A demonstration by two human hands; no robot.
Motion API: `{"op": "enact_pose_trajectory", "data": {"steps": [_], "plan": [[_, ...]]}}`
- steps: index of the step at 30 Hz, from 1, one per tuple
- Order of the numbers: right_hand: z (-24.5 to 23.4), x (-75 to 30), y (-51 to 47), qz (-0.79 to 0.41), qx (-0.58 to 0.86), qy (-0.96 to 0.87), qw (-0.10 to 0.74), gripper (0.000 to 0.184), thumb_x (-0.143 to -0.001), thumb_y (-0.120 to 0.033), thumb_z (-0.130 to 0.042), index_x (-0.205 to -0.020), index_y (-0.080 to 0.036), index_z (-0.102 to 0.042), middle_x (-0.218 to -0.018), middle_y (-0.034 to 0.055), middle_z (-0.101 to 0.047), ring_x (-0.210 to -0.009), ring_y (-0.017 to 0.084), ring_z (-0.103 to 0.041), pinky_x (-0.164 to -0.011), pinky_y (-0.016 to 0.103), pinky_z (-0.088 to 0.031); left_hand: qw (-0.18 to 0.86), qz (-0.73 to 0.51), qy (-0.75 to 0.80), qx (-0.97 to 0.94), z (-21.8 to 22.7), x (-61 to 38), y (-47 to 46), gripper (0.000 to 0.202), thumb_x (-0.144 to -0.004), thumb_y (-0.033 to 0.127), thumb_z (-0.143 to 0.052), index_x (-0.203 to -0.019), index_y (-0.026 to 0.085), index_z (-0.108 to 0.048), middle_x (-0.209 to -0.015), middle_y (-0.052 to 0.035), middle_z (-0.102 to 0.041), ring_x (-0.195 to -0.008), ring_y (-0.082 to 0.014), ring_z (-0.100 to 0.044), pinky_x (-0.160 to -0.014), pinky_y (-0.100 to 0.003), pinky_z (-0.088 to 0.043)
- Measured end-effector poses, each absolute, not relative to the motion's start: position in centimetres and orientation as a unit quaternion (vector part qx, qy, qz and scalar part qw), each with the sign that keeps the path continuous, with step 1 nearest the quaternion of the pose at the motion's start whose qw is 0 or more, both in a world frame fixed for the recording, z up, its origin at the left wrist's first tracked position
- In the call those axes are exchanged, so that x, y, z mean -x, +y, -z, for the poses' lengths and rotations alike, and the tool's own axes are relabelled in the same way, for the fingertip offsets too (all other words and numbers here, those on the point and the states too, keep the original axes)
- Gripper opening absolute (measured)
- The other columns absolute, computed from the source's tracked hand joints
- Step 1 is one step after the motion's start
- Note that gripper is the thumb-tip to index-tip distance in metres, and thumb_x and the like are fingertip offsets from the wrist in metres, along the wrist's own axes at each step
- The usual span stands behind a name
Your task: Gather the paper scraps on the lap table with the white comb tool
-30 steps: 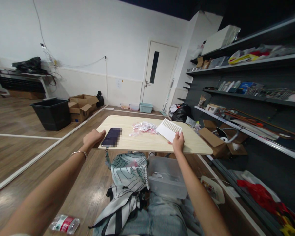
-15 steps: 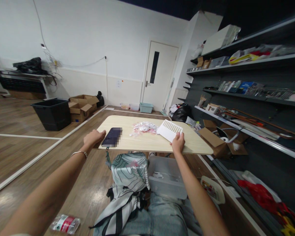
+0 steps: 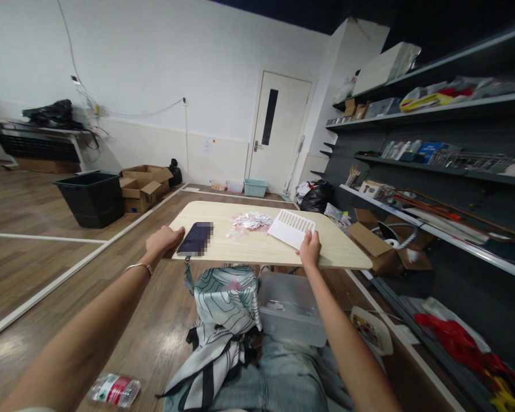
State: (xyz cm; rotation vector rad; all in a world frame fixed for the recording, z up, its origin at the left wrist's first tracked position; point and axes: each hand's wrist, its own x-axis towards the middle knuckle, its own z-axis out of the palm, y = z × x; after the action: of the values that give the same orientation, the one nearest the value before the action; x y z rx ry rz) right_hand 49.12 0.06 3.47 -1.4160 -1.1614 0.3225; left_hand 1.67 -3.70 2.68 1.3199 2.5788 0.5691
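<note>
A small light wooden table (image 3: pixel 249 249) stands in front of me. My right hand (image 3: pixel 309 249) is closed on the near edge of a white slotted sheet (image 3: pixel 290 228) lying on the tabletop. A pile of small white and pink paper bits (image 3: pixel 250 222) lies just left of the sheet. My left hand (image 3: pixel 163 239) grips the table's left near edge, next to a dark phone (image 3: pixel 195 238).
Under the table sit a patterned cloth bag (image 3: pixel 223 309) and a clear plastic bin (image 3: pixel 289 309). A black bin (image 3: pixel 90 197) and cardboard boxes (image 3: pixel 143 186) stand at the left. Dark shelves (image 3: pixel 433 166) run along the right. A plastic bottle (image 3: pixel 114 391) lies on the floor.
My right hand has slid the white slotted sheet a little to the left, toward the paper bits. The left hand has stayed on the table edge.
</note>
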Motion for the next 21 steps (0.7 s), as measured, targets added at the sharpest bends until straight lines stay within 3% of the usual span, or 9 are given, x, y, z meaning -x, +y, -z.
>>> {"op": "enact_pose_trajectory", "data": {"steps": [10, 21], "plan": [[-3.44, -49.24, 0.08, -0.138, 0.603, -0.53, 0.58, 0.047, -0.102, -0.057, -0.04, -0.102, -0.015, -0.063, -0.079, 0.0057, -0.06, -0.051, 0.015, -0.05, -0.041, 0.027, -0.037, 0.096, -0.192, 0.869, -0.445, -3.01, -2.02, -3.86, 0.084, -0.085, 0.071, -0.041, -0.124, 0.002, -0.071, -0.121, -0.0325, -0.072, -0.11, -0.0477, -0.069, -0.086, -0.051, -0.054], [-2.8, -49.52, 0.45, -0.132, 0.579, -0.554, 0.584, 0.05, -0.099, -0.063, -0.039, -0.097, -0.018, -0.061, -0.071, 0.0032, -0.058, -0.051, 0.016, -0.048, -0.044, 0.027, -0.036, 0.093, -0.193, 0.87, -0.444, -2.83, -1.8, -3.72, 0.085, -0.085, 0.072, -0.042, -0.125, 0.003, -0.071, -0.121, -0.0316, -0.072, -0.11, -0.0473, -0.069, -0.085, -0.05, -0.054]]}}
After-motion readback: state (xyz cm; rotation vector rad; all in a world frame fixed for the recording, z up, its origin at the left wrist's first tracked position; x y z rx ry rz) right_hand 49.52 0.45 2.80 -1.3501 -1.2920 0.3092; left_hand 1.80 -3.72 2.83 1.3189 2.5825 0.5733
